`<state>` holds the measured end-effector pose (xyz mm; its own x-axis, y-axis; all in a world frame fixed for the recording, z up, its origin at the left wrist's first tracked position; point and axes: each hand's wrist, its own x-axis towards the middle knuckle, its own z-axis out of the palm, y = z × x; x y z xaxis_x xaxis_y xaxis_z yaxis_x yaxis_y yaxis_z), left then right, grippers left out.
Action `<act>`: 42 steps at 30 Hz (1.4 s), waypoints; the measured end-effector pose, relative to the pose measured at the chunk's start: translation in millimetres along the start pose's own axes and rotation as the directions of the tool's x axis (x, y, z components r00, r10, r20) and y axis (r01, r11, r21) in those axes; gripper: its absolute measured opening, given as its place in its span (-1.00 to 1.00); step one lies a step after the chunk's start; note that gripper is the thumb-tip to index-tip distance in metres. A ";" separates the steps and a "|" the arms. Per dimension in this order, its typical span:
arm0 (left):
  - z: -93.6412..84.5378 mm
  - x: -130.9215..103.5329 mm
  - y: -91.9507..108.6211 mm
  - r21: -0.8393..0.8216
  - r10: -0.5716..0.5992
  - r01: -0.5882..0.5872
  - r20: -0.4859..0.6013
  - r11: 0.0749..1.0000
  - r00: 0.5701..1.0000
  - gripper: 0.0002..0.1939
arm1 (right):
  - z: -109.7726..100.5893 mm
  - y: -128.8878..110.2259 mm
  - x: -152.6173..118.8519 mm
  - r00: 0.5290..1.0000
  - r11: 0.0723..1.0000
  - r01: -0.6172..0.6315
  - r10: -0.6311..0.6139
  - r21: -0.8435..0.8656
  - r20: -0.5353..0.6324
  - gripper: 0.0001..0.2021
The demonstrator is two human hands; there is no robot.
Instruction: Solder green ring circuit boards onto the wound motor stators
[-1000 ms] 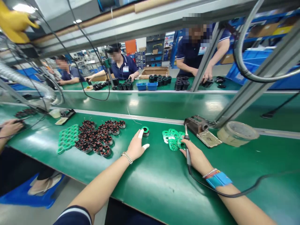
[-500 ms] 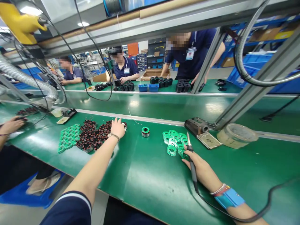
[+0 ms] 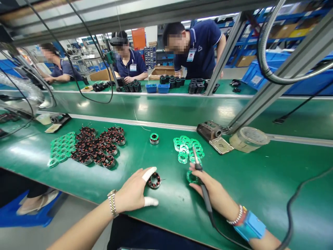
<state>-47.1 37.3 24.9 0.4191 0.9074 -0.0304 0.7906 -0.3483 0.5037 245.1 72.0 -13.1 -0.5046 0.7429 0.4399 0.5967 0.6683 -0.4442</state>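
My left hand [image 3: 135,189] has white tape on the index finger and thumb, spread apart beside a copper-wound motor stator [image 3: 154,181] on the bench. The index finger reaches its upper left edge; the thumb lies clear of it. In my right hand [image 3: 210,185] is a soldering iron [image 3: 205,198], tip pointing up and away, and the fingertips also pinch a green ring-shaped circuit board [image 3: 191,177]. Loose ring boards [image 3: 183,149] lie just beyond. Further back, between the hands, stands a stator with a green board on top [image 3: 154,139].
At left lie a heap of stators [image 3: 99,146] and a sheet of green boards [image 3: 62,147]. On the right are an iron holder [image 3: 212,130], a solder-stained tray [image 3: 221,145] and a plastic tub [image 3: 249,139]. A metal post [image 3: 260,104] slants nearby. Co-workers sit and stand across the line.
My left hand has come from the stator heap to the near middle of the bench, where a stator now lies. My right hand has drawn a ring board toward me from the pile.
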 end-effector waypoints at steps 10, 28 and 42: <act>31.8 -15.1 -28.8 0.056 -0.081 0.088 -0.118 0.995 0.990 -0.15 | 18.4 -40.5 -7.8 0.999 0.986 -0.009 0.001 0.166 0.050 -0.83; 41.7 4.1 34.1 -0.367 0.015 -0.059 -0.122 0.928 0.992 -0.52 | 16.4 -69.5 -0.9 0.985 0.955 -0.105 0.138 0.276 -0.099 -0.88; 47.9 19.4 29.5 -0.463 0.016 -0.048 -0.073 0.885 0.997 -0.53 | -23.4 -39.4 -35.7 0.981 0.936 -0.121 0.164 0.330 -0.105 -0.83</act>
<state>5.7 33.4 -2.2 0.3980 0.9165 0.0406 0.4733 -0.2431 0.8467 254.2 18.3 7.0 -0.3315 0.8344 0.4404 0.4138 0.5481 -0.7269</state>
